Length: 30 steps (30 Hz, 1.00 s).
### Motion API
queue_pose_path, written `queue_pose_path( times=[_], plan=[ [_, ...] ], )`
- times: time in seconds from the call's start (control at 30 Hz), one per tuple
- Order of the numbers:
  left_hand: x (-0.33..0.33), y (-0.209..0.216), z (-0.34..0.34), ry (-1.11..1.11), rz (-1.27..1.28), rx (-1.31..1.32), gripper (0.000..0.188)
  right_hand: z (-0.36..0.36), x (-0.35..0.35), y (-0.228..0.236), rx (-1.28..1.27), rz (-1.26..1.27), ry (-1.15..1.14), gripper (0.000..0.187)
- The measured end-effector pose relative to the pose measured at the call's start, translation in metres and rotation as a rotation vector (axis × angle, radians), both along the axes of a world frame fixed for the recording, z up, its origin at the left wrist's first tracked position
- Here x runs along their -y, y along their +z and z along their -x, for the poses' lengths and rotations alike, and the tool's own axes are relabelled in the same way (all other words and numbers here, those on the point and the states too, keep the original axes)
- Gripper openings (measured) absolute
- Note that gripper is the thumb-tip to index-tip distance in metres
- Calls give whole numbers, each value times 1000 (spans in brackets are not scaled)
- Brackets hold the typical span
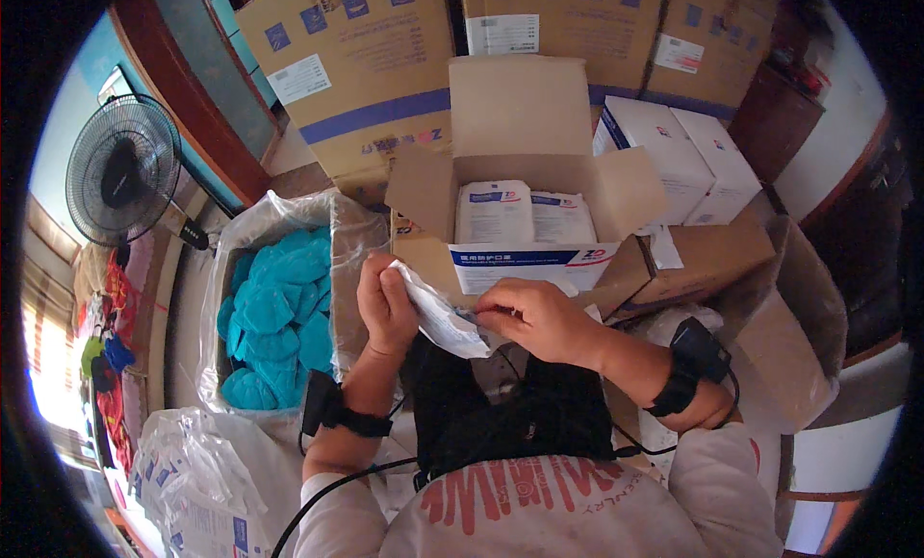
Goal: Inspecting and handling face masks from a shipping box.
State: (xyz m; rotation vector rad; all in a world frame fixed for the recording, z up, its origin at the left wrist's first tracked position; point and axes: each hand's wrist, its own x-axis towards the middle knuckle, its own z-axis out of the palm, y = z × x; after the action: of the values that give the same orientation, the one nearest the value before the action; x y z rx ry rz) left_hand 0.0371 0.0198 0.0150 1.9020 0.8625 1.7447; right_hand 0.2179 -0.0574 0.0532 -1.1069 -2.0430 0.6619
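White packet (445,317) (tilted), fingers (504,299) at both ends

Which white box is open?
The white box just beyond the right hand: its flaps are spread, showing white packets inside; the two boxes farther right look closed.

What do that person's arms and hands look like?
The left hand and right hand wear no gloves. Each forearm has a black strap with a boxy black device. Black cables run nearby. The pale sleeves leave the forearms bare.
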Motion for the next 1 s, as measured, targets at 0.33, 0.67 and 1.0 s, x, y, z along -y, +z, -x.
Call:
queue_pose_path(
  times=[0.33, 0.67, 1.0],
  plan=[
    [5, 0, -6, 13, 2, -21, 16, 7, -4, -1, -72, 75, -113, 10],
    [4, -5, -5, 124, 141, -50, 20, 2, -19, -7, -10, 207, 118, 21],
    [7, -7, -9, 104, 117, -113, 15, 6, -23, -4, 159, 127, 75, 19]
  ],
)
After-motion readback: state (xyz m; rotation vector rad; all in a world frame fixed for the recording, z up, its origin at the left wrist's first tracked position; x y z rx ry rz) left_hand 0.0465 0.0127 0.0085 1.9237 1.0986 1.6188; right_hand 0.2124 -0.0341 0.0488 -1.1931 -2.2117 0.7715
